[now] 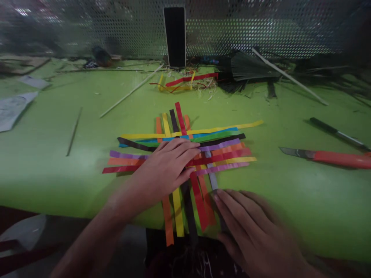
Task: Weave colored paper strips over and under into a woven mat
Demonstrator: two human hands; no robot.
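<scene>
A loose weave of coloured paper strips lies on the green table, with vertical strips hanging over the near edge. My left hand rests flat on the middle of the weave, fingers stretched out and pressing the strips down. My right hand is at the near edge, slightly blurred, its fingers extended with the tips touching the lower end of a grey vertical strip.
A red-handled knife and a dark pen lie to the right. Loose strips and a dark fan-like bundle sit at the back by an upright black phone. Thin sticks and papers lie to the left.
</scene>
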